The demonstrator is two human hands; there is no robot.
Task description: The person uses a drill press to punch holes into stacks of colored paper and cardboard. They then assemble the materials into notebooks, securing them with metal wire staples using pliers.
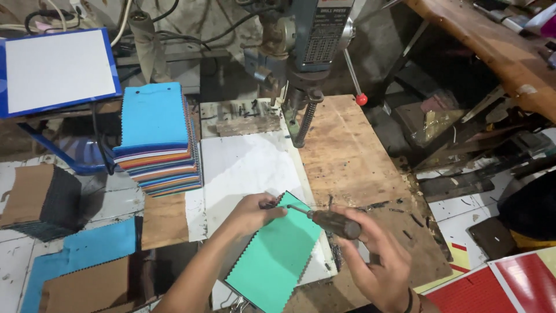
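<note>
At lower centre of the frame my left hand pinches the green swatch by its top corner (bench beneath), while my right hand's grip wraps an awl pointing leftward at that corner.

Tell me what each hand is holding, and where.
Left hand pinches the green zigzag-edged fabric swatch stack at its top corner. Right hand grips a dark-handled screwdriver by its handle.
</note>
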